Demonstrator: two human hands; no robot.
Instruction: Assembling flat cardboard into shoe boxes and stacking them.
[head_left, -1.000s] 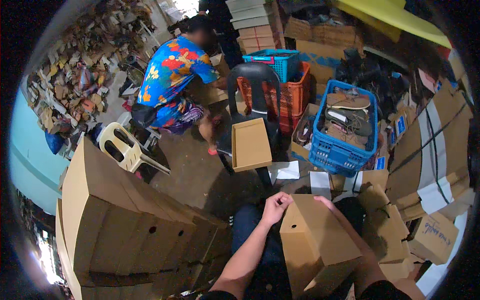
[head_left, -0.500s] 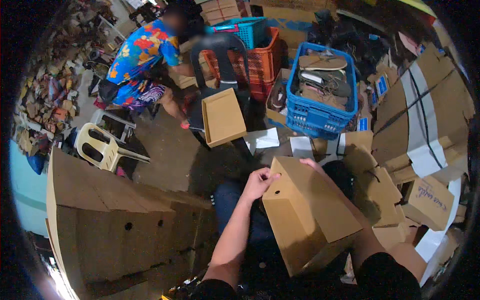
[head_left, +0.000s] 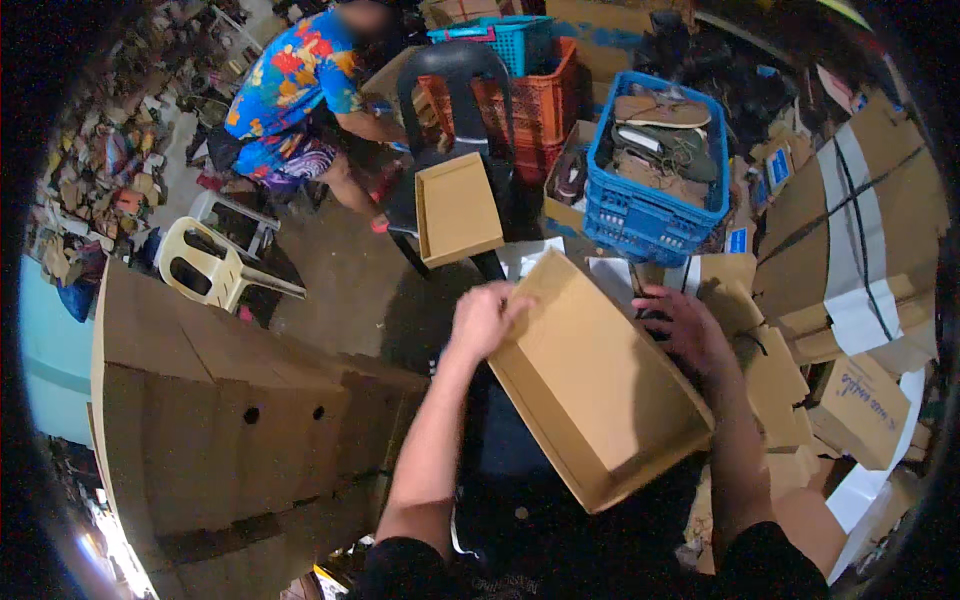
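Observation:
An open, empty brown cardboard shoe box [head_left: 605,385] is tilted over my lap, its inside facing up toward me. My left hand [head_left: 486,318] pinches its far left edge, fingertips at the rim. On the other side, my right hand [head_left: 688,328] is spread beside the right edge, fingers apart and gripping nothing; whether its palm touches the wall is hard to see. Ahead, a shallow cardboard lid [head_left: 462,212] rests on the seat of a black plastic chair [head_left: 458,72].
At left stands a wall of stacked shoe boxes [head_left: 230,420]. A blue crate [head_left: 650,215] of shoes is ahead right, near flattened cartons [head_left: 790,260]. A person in a floral shirt [head_left: 295,85] bends beyond a cream stool [head_left: 200,265]. Orange crates [head_left: 545,110] stand behind.
The box has turned so its hollow inside now faces me. My right hand has come from behind it to its right side and opened; my left hand shifted slightly left along with the box.

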